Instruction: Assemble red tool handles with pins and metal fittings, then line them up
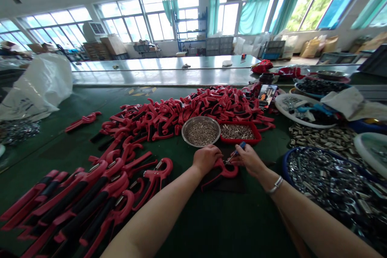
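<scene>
My right hand [249, 160] is closed around a blue-handled screwdriver [242, 144], its thin shaft slanting down to the left. At the shaft's lower end lies a red-and-black hand grip [225, 171], with a small metal spring by its curved head. My left hand [207, 158] has its fingers curled and closed on the left side of that hand grip; its fingertips are partly hidden. Just beyond my hands are a round metal bowl [185, 136] of small metal parts and a red tray [256, 138] of pins or screws.
A heap of red hand-grip pieces [181, 111] spreads behind the bowl. Several sprung hand grips [99, 189] lie at the left. On the right stand a blue basin [286, 165] of metal parts, a white tray [279, 105] and a phone [267, 96]. A plastic bag [45, 82] sits far left.
</scene>
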Motion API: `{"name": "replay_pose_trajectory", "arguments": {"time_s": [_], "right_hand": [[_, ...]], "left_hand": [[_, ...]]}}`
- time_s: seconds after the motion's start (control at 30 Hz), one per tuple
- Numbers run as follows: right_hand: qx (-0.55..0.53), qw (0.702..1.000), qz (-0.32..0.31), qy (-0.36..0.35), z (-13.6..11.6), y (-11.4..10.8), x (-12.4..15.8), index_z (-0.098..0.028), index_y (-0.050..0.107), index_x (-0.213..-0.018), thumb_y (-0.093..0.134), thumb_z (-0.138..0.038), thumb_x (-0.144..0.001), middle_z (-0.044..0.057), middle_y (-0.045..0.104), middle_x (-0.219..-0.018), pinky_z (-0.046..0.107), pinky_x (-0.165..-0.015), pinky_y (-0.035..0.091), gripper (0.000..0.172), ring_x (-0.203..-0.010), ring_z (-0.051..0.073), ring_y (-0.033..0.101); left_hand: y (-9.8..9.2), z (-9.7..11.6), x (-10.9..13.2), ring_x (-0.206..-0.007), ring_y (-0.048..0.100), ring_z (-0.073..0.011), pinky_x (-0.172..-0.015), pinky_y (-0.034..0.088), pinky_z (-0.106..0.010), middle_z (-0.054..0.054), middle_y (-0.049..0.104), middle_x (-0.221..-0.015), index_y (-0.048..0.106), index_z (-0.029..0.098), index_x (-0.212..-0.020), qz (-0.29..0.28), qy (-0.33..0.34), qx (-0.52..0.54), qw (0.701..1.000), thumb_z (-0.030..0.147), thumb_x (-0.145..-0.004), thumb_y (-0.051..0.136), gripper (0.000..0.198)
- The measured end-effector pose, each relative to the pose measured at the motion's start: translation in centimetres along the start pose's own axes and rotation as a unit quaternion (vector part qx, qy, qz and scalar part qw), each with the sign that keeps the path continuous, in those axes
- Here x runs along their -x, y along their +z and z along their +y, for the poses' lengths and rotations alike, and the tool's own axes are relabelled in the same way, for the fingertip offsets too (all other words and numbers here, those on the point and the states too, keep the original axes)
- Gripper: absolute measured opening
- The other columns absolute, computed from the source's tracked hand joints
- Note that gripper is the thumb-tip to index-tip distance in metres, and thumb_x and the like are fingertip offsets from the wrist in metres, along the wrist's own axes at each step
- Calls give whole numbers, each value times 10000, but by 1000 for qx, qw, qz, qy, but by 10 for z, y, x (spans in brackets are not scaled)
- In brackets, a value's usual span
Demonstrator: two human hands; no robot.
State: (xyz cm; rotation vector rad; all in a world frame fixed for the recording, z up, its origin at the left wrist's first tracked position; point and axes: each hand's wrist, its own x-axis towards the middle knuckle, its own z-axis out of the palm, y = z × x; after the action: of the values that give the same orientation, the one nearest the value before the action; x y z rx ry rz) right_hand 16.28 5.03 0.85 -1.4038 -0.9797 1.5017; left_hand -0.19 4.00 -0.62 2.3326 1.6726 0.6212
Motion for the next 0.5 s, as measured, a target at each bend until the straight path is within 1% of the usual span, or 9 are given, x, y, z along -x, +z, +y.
{"name": "replay_pose_trajectory", "arguments": {"time_s": [0.1,0.23,0.4,0.5], "right_hand": [[-4,1000,-3,-2,3,7,2,-200,366,-776,496,-207,-825,-12,591,-552,231,-370,506,139,-441,156,614],[-8,999,10,-49,9,15,7,-215,369,-813,568,-272,-777,-51,584,-560,231,-364,504,210,-427,141,601],[-57,988,46,-136,16,3,12,-232,356,-846,610,-421,-718,-58,598,-621,280,-394,529,342,-480,168,623],[-63,981,56,-172,20,-3,12,-234,346,-865,615,-471,-706,-54,595,-651,298,-407,536,393,-499,177,629]], "left_hand": [[-1,0,-1,-805,586,-118,-672,421,-200,23,639,-920,664,249,-853,-7,1,6,1000,372,-822,525,188],[-1,-1,-1,-809,589,-118,-688,424,-203,19,640,-915,663,236,-849,-7,0,17,1000,365,-822,526,190],[1,-1,0,-813,586,-118,-697,424,-205,16,638,-911,660,238,-842,-4,-7,35,999,382,-822,521,201],[0,-2,0,-821,586,-119,-708,421,-206,16,637,-919,661,242,-842,-6,-11,42,999,384,-823,517,203]]}}
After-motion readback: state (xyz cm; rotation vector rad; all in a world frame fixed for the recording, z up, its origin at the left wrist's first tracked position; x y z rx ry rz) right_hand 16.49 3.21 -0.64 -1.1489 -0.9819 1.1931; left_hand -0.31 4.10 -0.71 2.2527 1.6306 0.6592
